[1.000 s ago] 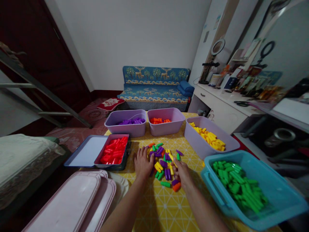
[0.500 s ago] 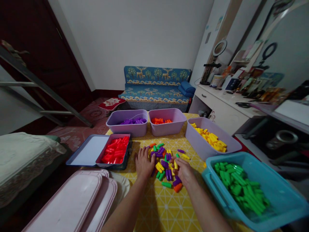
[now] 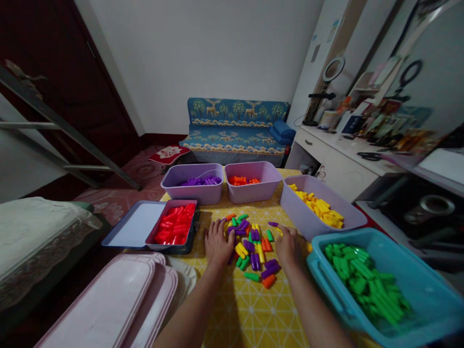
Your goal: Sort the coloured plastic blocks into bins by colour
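A loose pile of small plastic tube-like pieces (image 3: 248, 245) in purple, green, yellow and orange lies on the yellow patterned tablecloth (image 3: 250, 309). My left hand (image 3: 218, 245) rests at the pile's left edge, fingers spread, touching the cloth and the nearest pieces. At the right edge, my right hand (image 3: 289, 247) has its fingers bent down around a yellow plastic piece (image 3: 279, 232), mostly hidden under them. Just beyond those fingertips is a purple piece (image 3: 273, 224).
Behind the pile stand a bin of purple pieces (image 3: 192, 193) and a bin of orange pieces (image 3: 252, 193). To the right are a yellow-filled bin (image 3: 300, 217) and a teal green-filled bin (image 3: 326, 278). At left sit an open box of red pieces (image 3: 152, 239) and stacked lids (image 3: 105, 299).
My right hand has moved right, from the middle of the pile to the yellow piece at its edge. Orange pieces it covered now show. My left hand stays in place.
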Demonstrator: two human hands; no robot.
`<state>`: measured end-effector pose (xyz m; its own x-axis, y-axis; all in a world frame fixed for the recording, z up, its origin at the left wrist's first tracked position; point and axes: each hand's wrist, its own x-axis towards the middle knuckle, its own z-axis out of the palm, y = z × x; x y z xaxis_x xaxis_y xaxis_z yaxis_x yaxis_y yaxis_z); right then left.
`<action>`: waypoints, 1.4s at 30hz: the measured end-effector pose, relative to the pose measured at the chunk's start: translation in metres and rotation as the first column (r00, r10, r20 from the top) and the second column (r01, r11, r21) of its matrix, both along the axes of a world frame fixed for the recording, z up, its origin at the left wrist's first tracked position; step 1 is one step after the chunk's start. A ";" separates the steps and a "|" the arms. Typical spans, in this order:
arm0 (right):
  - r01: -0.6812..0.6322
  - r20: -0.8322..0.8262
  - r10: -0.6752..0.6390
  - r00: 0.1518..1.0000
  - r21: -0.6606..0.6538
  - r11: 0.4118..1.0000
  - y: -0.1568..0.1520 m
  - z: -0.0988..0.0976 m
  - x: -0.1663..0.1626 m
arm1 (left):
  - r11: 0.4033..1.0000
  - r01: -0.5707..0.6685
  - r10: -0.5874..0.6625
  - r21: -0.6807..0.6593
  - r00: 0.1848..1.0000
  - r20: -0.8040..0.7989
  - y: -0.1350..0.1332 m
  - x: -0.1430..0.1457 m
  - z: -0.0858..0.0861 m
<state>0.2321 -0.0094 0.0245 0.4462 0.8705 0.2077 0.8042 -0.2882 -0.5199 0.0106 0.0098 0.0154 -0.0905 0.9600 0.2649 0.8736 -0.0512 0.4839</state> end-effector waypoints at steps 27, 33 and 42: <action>0.634 -0.938 0.345 0.033 0.286 0.719 0.056 0.108 0.043 | 1.000 -0.002 0.002 -0.005 1.000 -0.001 0.000 0.001 0.001; 0.732 -0.893 0.447 -0.051 0.271 0.625 0.047 0.103 0.034 | 1.000 -0.006 0.006 -0.004 1.000 -0.008 0.001 0.001 -0.001; 0.468 -0.940 0.340 -0.014 0.295 0.833 0.039 0.070 0.015 | 1.000 -0.001 0.001 0.007 1.000 0.012 0.001 0.000 0.000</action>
